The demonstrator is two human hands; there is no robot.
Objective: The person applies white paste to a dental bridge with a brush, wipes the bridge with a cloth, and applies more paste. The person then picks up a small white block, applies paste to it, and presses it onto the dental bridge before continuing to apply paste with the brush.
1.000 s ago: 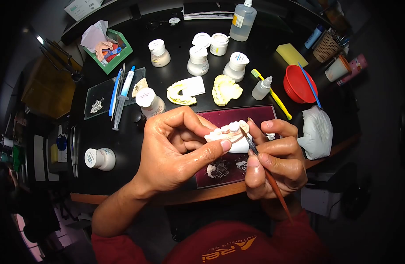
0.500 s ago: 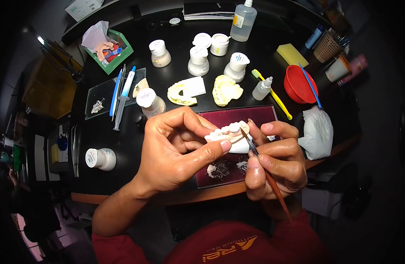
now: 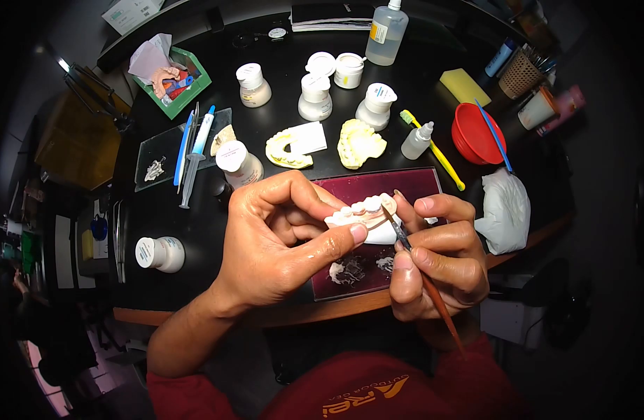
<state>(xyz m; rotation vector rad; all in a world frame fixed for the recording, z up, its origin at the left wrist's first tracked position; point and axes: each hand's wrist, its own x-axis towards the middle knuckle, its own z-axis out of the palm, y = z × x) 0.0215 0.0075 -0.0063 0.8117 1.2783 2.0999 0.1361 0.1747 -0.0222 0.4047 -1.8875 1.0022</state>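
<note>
Between thumb and fingers, my left hand (image 3: pixel 273 234) is closed on a pale dental model (image 3: pixel 350 218) with a row of white teeth along its top. My right hand (image 3: pixel 441 259) pinches a thin brush (image 3: pixel 434 297) with a reddish-brown handle and a dark neck. The brush tip meets the tooth at the model's right end; whether it touches or only overlaps in view is hard to tell. Something white, like folded tissue (image 3: pixel 383 234), shows just under the model. Below both hands lies a dark red slab (image 3: pixel 364 285) with smears of white paste (image 3: pixel 344 271).
White-lidded jars (image 3: pixel 250 85) stand around the desk. Yellow casts (image 3: pixel 360 144), a dropper bottle (image 3: pixel 416 141), a yellow toothbrush (image 3: pixel 441 161) and a red bowl (image 3: pixel 469 143) lie beyond the slab. A crumpled tissue (image 3: pixel 505 213) is at right, a syringe (image 3: pixel 196 157) at left.
Both hands keep nearly the same place. The dental model has turned very slightly, and the brush tip stays by its right-end tooth.
</note>
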